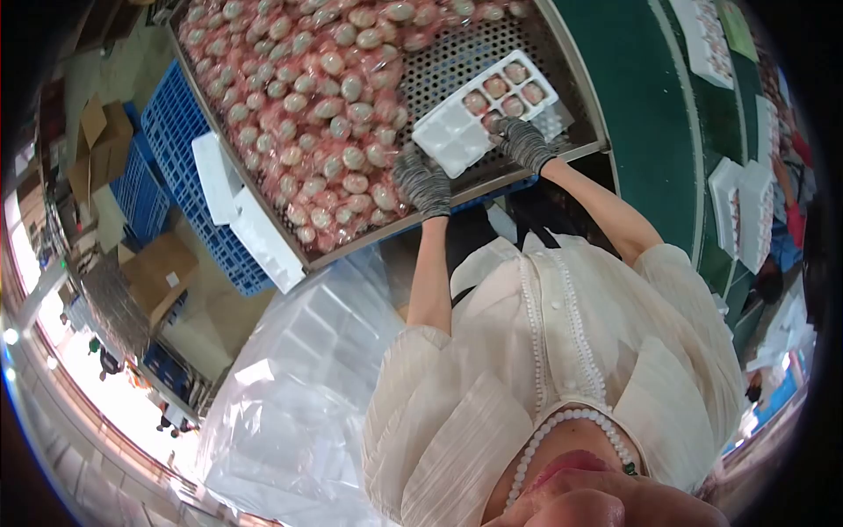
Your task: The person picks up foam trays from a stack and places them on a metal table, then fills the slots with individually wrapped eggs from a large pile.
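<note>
My left hand [423,184], in a grey striped glove, is at the edge of a heap of film-wrapped eggs [329,107]. Its fingers are curled, and what they hold, if anything, is hidden. A white foam egg tray [446,132] lies tilted on the perforated metal bed, just right of that hand. Several wrapped eggs sit in its right-hand cells, while the left cells show bare foam. My right hand [525,145], gloved alike, reaches over the tray's near edge with its fingers closed on a wrapped egg [490,121] at a middle cell.
A raised metal rim [575,66] borders the sorting table. Blue plastic crates [189,149] and white foam pieces [263,241] flank its left side. To the right runs a green conveyor [645,114] with filled trays [702,39]. A clear plastic bag [290,378] stands beside me.
</note>
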A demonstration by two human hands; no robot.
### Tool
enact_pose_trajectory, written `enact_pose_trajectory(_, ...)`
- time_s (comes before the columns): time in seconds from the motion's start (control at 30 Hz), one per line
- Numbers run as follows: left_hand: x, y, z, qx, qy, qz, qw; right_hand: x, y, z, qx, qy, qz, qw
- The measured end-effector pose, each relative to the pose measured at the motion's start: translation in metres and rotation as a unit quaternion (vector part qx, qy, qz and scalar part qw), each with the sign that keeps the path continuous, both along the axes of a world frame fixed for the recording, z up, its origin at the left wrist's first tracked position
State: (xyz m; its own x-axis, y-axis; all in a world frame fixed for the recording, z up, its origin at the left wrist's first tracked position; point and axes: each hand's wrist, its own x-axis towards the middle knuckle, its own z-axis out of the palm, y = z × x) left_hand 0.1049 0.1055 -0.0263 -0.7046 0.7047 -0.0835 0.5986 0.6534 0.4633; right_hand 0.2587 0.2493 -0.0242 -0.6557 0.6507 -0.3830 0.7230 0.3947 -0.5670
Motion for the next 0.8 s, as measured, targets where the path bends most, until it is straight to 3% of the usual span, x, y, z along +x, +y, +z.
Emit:
enact_pose_trajectory(0.13, -0.04, -0.056, 0.001, -0.121, 0.086, 0.077, 0.986, -0.032, -0.026, -0.011, 0.013, 0.057, 0.114, 0.992)
enact_pose_trajectory(0.2, -0.056, -0.068, -0.004, -0.187, 0.043, -0.042, 0.981, -0.065, -0.039, -0.013, 0.008, 0.069, 0.126, 0.99)
enact_pose_trajectory(0.23, -0.06, -0.069, -0.006, -0.188, 0.044, -0.038, 0.98, -0.085, -0.048, -0.011, 0.043, 0.151, 0.089, 0.984)
enact_pose_trajectory(0.3, -0.065, -0.061, -0.012, -0.115, 0.018, 0.018, 0.993, -0.129, -0.053, 0.004, -0.058, 0.034, 0.119, 0.991)
enact_pose_trajectory(0.4, -0.062, -0.052, -0.003, -0.118, 0.002, 0.043, 0.992, -0.179, -0.071, -0.016, -0.094, -0.062, 0.1, 0.989)
enact_pose_trajectory(0.43, -0.06, -0.052, -0.001, -0.122, -0.009, 0.06, 0.991, -0.183, -0.073, -0.02, -0.095, -0.061, 0.102, 0.988)
enact_pose_trajectory(0.5, -0.06, -0.055, -0.001, -0.11, 0.005, 0.046, 0.993, -0.187, -0.078, -0.024, -0.152, 0.018, -0.031, 0.988)
enact_pose_trajectory(0.53, -0.061, -0.057, -0.005, -0.032, -0.029, 0.053, 0.998, -0.183, -0.082, 0.0, -0.058, 0.071, 0.0, 0.996)
enact_pose_trajectory(0.57, -0.061, -0.056, -0.008, 0.048, -0.064, 0.06, 0.995, -0.178, -0.083, 0.011, -0.055, 0.069, 0.004, 0.996)
enact_pose_trajectory(0.6, -0.063, -0.053, -0.006, 0.051, -0.068, 0.063, 0.994, -0.169, -0.084, 0.019, -0.022, 0.107, 0.039, 0.993)
enact_pose_trajectory(0.63, -0.066, -0.051, -0.004, 0.195, -0.346, 0.133, 0.908, -0.16, -0.082, 0.022, 0.011, 0.145, 0.072, 0.987)
enact_pose_trajectory(0.67, -0.071, -0.047, -0.002, 0.319, -0.585, 0.187, 0.722, -0.152, -0.08, 0.014, 0.071, 0.142, 0.125, 0.979)
enact_pose_trajectory(0.7, -0.074, -0.042, -0.001, 0.324, -0.586, 0.184, 0.719, -0.146, -0.076, 0.019, 0.077, 0.141, 0.127, 0.979)
enact_pose_trajectory(0.73, -0.077, -0.039, -0.001, 0.269, -0.419, 0.033, 0.867, -0.137, -0.076, 0.024, 0.115, 0.144, 0.179, 0.967)
enact_pose_trajectory(0.77, -0.078, -0.039, 0.001, 0.189, -0.22, -0.121, 0.949, -0.127, -0.081, 0.03, 0.149, 0.146, 0.227, 0.951)
enact_pose_trajectory(0.8, -0.079, -0.038, 0.0, 0.097, -0.002, -0.267, 0.959, -0.121, -0.078, 0.046, 0.167, 0.141, 0.282, 0.934)
